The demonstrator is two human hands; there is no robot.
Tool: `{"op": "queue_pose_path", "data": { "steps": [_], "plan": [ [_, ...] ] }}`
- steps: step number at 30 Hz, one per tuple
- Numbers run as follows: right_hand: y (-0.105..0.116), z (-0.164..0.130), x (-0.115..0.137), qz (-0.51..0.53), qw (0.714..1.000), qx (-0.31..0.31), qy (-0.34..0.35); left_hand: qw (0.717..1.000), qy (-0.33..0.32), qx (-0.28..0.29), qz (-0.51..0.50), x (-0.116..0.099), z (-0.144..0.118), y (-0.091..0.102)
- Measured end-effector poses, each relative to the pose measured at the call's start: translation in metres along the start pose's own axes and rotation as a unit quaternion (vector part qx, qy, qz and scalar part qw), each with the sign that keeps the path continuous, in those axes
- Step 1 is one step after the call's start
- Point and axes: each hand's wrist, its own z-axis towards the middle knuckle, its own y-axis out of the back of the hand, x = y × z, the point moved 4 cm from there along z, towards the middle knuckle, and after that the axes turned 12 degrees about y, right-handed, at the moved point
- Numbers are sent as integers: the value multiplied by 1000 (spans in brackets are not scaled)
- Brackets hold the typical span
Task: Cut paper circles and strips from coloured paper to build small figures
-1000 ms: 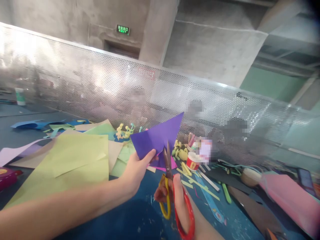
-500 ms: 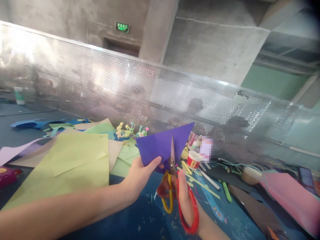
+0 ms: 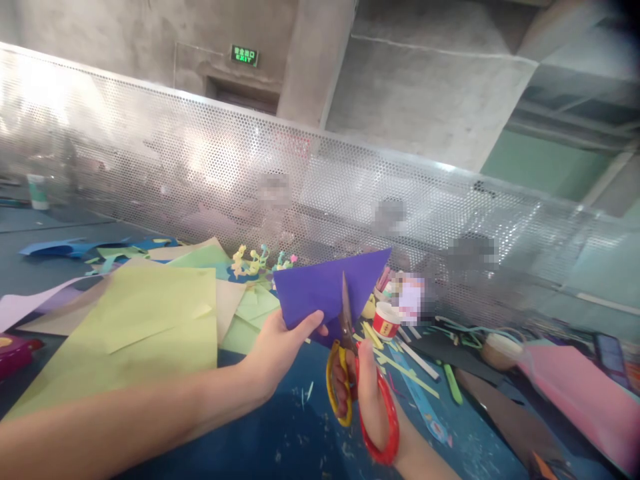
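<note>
A sheet of purple paper point(image 3: 315, 290) is held up off the table by my left hand point(image 3: 283, 347), its thumb in front and fingers behind the lower edge. My right hand point(image 3: 367, 387) grips a pair of scissors point(image 3: 380, 427) with one red and one yellow handle loop. The thumb passes through the red loop and fingers through the yellow one. The scissor blades point upward at the purple paper, one blade lying in front of it. Part of the other blade is hidden by the sheet.
Yellow-green paper point(image 3: 170, 327) lies on the blue table point(image 3: 250, 440) at left. Behind stand small paper decorations point(image 3: 250, 260) and a perforated metal screen point(image 3: 175, 160). On the right are a red-and-white paper cup point(image 3: 387, 321), paper strips, a green tool point(image 3: 453, 383) and pink paper point(image 3: 583, 393).
The scissor handles have drawn closer together, with the yellow loop shifting right towards the red one. The purple paper has moved slightly down and to the right.
</note>
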Motion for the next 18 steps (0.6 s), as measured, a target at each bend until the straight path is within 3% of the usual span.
{"op": "queue_pose_path", "data": {
  "steps": [9, 18],
  "plan": [
    [7, -1, 14, -14, 1000, 16, 15, 999, 6, 25, -22, -7, 7, 3],
    [8, 3, 2, 2, 1000, 4, -25, 999, 10, 18, -29, -10, 16, 8]
  ]
}}
